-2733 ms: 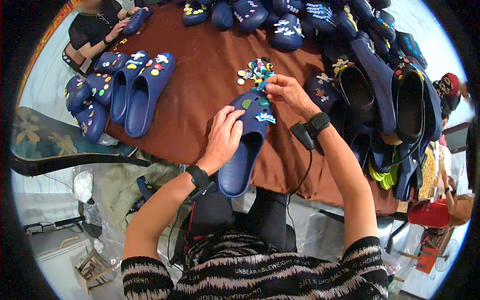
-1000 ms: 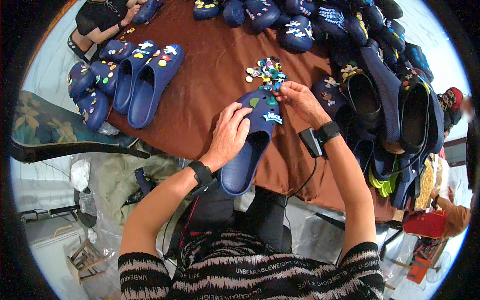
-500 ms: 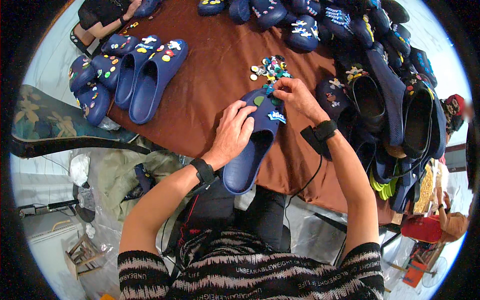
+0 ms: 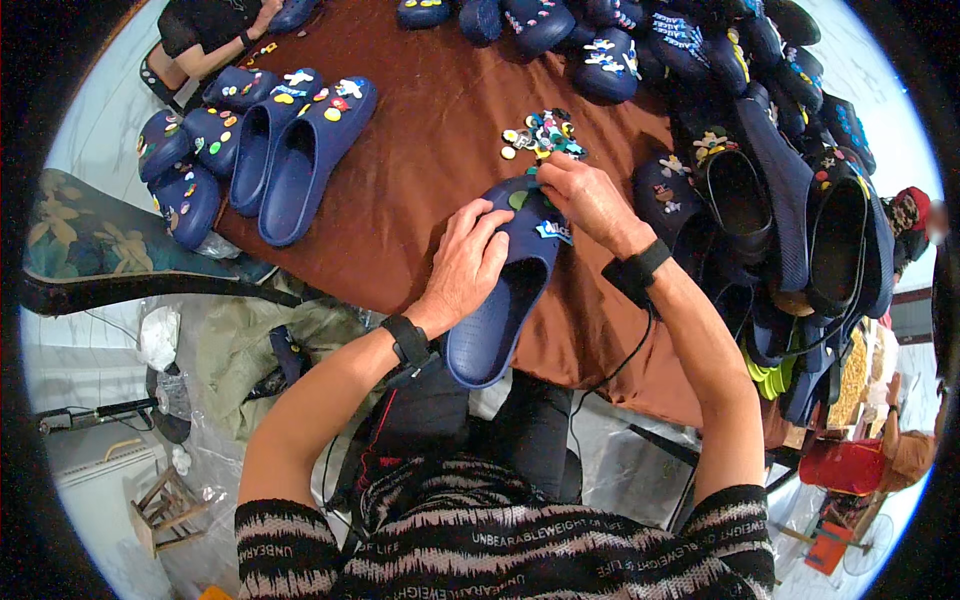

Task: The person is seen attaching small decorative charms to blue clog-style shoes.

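Observation:
A dark blue slip-on clog (image 4: 492, 325) lies at the table's near edge, its toe pointing away from me. My left hand (image 4: 465, 262) is closed over its left side, fingers laid on the upper. On the upper sit a green charm (image 4: 518, 199) and a blue-and-white lettered charm (image 4: 553, 232). At the toe, my right hand (image 4: 585, 200) pinches a small shoe charm against the clog; the fingers hide most of it. Just beyond lies a pile of loose, mixed-colour charms (image 4: 548, 135).
Several decorated blue clogs (image 4: 318, 170) stand at the left of the brown cloth (image 4: 420, 130). A large heap of clogs (image 4: 735, 190) crowds the right side. Another person's arm (image 4: 215, 50) shows at the far left. A cable hangs from my right wristband (image 4: 640, 270).
My right hand has shifted slightly and turned over the clog's toe, its knuckles now covering the charm at the fingertips. The left hand and clog have stayed in place.

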Demonstrator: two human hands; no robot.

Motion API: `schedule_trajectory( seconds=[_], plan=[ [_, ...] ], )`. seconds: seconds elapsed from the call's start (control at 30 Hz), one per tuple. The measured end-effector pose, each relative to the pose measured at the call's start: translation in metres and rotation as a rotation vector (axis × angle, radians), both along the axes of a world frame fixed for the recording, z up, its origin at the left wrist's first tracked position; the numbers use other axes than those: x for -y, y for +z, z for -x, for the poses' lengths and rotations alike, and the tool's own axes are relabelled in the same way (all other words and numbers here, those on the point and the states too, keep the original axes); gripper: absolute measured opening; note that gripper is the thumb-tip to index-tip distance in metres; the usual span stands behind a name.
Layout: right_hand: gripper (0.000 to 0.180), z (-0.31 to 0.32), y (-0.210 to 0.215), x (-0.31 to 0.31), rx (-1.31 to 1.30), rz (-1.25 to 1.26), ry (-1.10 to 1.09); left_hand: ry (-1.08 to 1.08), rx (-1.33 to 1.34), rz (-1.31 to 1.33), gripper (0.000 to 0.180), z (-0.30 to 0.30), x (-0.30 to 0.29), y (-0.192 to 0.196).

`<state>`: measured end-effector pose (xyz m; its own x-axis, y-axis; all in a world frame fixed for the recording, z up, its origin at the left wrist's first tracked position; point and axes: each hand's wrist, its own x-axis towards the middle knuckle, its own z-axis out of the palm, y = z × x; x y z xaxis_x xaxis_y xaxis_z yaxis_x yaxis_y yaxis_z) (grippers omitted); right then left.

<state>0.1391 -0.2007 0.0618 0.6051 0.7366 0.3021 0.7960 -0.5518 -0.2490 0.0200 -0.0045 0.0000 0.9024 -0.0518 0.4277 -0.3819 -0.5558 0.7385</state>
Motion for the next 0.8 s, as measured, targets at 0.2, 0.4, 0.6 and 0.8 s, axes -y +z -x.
schedule_trajectory(
  seconds=[0.2, 0.4, 0.6, 0.8],
  plan=[
    [0.012, 0.002, 0.005, -0.003, 0.023, 0.100, 0.083, 0.006, -0.004, -0.005, 0.031, 0.000, -0.003, 0.000],
    [0.014, 0.003, 0.011, 0.001, 0.031, 0.240, 0.085, -0.015, -0.047, 0.021, 0.034, 0.001, 0.000, 0.000],
    [0.019, 0.017, 0.017, 0.006, -0.002, 0.181, 0.054, 0.000, -0.043, 0.003, 0.033, 0.002, -0.002, 0.002],
    [0.022, 0.006, 0.008, 0.004, -0.088, 0.188, 0.034, 0.001, -0.011, -0.012, 0.032, 0.001, -0.002, -0.001]
  ],
)
